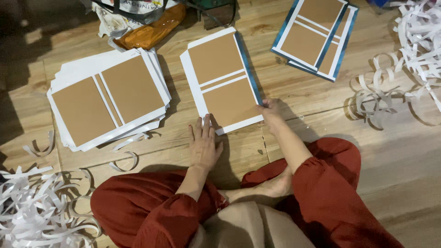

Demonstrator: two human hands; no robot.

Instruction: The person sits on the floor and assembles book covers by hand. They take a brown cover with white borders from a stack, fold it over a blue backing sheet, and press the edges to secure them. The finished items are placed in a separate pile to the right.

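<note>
Left hand [203, 143] lies flat on the wooden floor [395, 151], fingers spread, tips touching the near edge of a brown-panelled white sheet [223, 80]. Right hand [270, 111] pinches that sheet's near right corner. Farther left, a stack of like sheets [108, 96]; beyond right, blue-edged sheets [317, 34].

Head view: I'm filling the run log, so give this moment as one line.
left hand: flat on floor, fingertips at cover | right hand: on cover's right corner | stack: left | strips: both sides
</note>
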